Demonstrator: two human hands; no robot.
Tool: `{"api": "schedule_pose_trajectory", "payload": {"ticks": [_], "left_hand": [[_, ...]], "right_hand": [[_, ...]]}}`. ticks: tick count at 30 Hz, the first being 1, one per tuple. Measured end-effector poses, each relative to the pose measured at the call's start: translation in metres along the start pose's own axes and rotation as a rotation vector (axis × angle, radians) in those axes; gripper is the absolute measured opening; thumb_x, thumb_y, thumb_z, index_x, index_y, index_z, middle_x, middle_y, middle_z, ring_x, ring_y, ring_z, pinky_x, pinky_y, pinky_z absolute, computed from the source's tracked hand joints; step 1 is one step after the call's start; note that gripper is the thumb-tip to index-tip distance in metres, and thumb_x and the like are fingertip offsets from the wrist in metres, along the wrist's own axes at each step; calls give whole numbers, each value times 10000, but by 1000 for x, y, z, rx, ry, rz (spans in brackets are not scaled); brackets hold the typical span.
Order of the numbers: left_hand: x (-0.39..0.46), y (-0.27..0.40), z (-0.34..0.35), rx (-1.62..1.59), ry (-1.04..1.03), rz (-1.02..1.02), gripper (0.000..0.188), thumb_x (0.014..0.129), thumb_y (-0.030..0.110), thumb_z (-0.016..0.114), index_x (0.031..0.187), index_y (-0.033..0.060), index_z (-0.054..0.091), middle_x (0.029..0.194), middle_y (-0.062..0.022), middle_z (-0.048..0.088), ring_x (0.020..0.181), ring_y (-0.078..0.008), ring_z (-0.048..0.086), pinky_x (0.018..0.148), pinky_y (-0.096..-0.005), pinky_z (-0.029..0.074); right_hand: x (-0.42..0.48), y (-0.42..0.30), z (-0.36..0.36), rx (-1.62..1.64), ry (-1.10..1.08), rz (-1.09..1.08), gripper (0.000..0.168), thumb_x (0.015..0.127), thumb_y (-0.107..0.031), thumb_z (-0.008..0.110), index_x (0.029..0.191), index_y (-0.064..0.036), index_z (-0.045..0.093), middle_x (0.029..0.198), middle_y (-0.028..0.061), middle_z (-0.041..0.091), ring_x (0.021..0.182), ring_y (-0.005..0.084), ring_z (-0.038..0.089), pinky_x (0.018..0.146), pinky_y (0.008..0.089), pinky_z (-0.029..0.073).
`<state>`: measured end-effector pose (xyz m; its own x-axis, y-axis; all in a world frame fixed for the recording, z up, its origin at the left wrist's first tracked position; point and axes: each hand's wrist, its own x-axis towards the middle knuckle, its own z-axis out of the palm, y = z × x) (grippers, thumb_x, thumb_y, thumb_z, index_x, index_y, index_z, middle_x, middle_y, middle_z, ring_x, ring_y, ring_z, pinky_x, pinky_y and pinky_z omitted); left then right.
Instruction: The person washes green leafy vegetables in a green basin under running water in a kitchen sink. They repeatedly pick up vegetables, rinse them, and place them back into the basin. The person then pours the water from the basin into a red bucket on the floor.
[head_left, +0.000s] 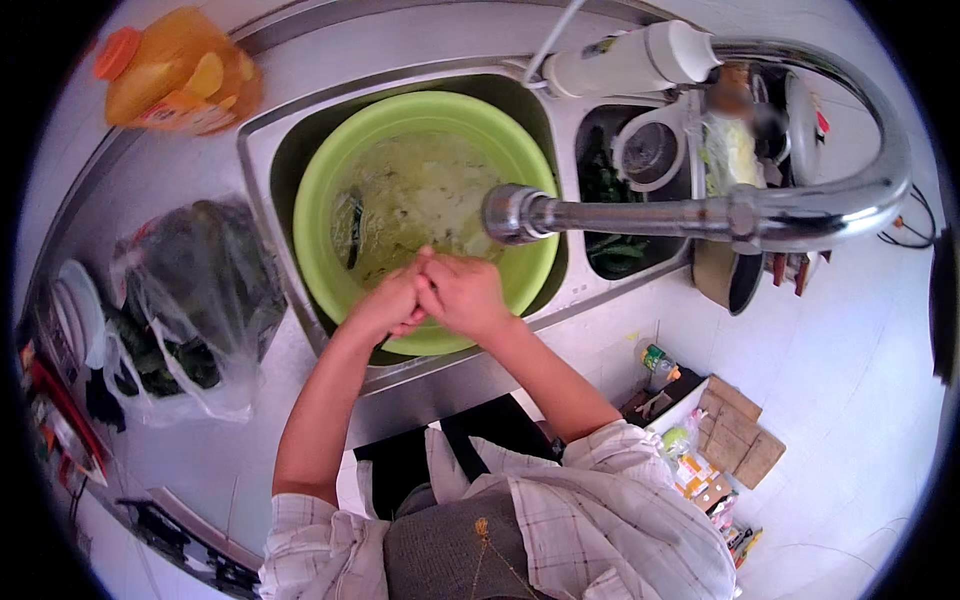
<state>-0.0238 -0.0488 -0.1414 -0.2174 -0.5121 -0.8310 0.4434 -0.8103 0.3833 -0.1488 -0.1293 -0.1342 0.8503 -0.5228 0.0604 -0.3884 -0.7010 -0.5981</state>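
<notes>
Above the near rim of a light green plastic basin (319, 161), my left hand (391, 301) and my right hand (461, 291) are pressed together with curled fingers. A thin dark thing shows a little below my left hand's fingers; the rest of it is hidden in the grip. My right hand's fingers lie against the left ones, and what they hold is covered. Cloudy water (420, 191) with small bits fills the basin. One dark elongated piece (354, 229) floats at its left side. The basin sits inside the larger steel sink bowl (289, 150).
A chrome faucet (645, 219) reaches over the basin from the right. Leafy greens (619, 251) and a round strainer (651, 150) are in the small bowl. Left stands a plastic bag (202, 300) of greens; behind it, an orange-capped jug (180, 75). A white bottle (622, 64) lies behind.
</notes>
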Motion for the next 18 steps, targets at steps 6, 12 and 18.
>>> {"api": "schedule_pose_trajectory", "payload": {"ticks": [6, 12, 18], "left_hand": [[-33, 11, 15, -373, -150, 36, 426, 961, 497, 409, 823, 96, 449, 589, 28, 370, 408, -62, 282, 349, -231, 240], [-58, -5, 15, -723, -487, 163, 287, 949, 272, 526, 1133, 66, 450, 820, 3, 428, 549, -54, 364, 382, -204, 269], [-63, -12, 29, 59, 73, 470, 283, 983, 245, 458, 1164, 30, 424, 746, -30, 450, 513, -77, 401, 418, -235, 324]], "right_hand": [[2, -5, -3, 242, 98, 328, 345, 920, -255, 520, 640, -57, 562, 539, 103, 557, 477, 278, 570, 453, 376, 448], [3, -17, -20, 396, 86, 501, 386, 934, -287, 514, 653, -33, 585, 497, 117, 528, 418, 275, 538, 422, 367, 409], [6, -21, -35, 288, -33, 389, 394, 892, -328, 590, 638, -27, 575, 496, 137, 519, 435, 312, 525, 424, 378, 405]]}}
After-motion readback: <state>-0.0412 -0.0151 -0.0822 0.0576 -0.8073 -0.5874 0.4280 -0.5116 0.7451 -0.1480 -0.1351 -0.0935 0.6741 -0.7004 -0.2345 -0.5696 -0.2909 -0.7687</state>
